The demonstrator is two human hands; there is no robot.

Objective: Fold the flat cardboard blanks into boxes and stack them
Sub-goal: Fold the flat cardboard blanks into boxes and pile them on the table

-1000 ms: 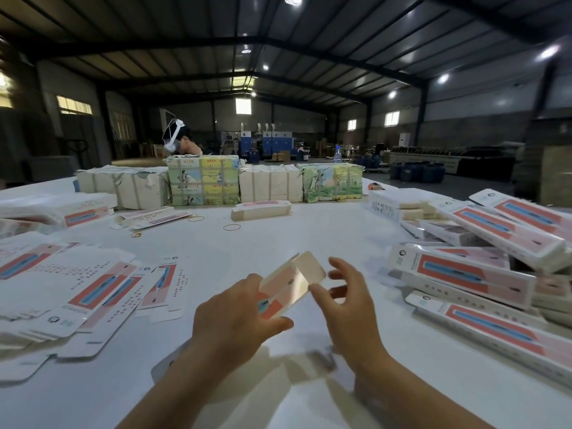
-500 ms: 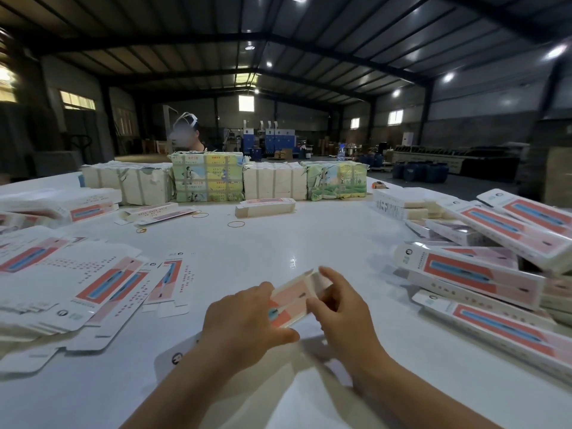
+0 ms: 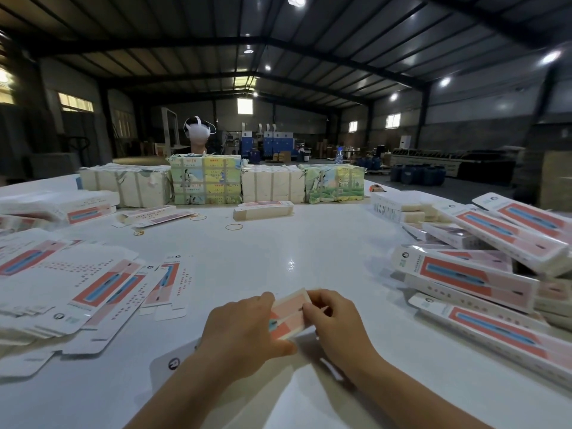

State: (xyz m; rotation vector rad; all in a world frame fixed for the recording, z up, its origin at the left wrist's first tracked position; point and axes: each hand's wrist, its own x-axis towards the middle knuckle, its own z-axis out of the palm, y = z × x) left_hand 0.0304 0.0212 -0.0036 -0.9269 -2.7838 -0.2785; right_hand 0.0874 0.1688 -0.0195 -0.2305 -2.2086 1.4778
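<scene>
Both hands meet on one box at the near centre of the white table (image 3: 309, 243): my left hand (image 3: 244, 328) curls around the near end of the half-formed carton (image 3: 289, 314), thumb underneath, while my right hand (image 3: 335, 325) pinches its far end flap, fingers bent over the pink-and-white panel. The carton sits tilted between the palms, just above the tabletop; whether it touches the surface I cannot tell. A flat white flap with a round logo (image 3: 173, 363) lies under my left wrist at seven o'clock. At nine o'clock, flat blanks (image 3: 102, 289) lie fanned out in an overlapping spread, printed side up, red and blue bars showing. At three o'clock, finished boxes (image 3: 470, 277) are piled crosswise in a loose stack running to the table's right edge. Toward twelve o'clock, rubber bands (image 3: 233, 226) lie scattered on the bare surface, beside a small bundle of folded stock (image 3: 263, 209). Behind them, wrapped bales (image 3: 205, 179) stand in a row along the far edge, and a person wearing a headset (image 3: 198, 131) sits beyond, in a dim warehouse.
</scene>
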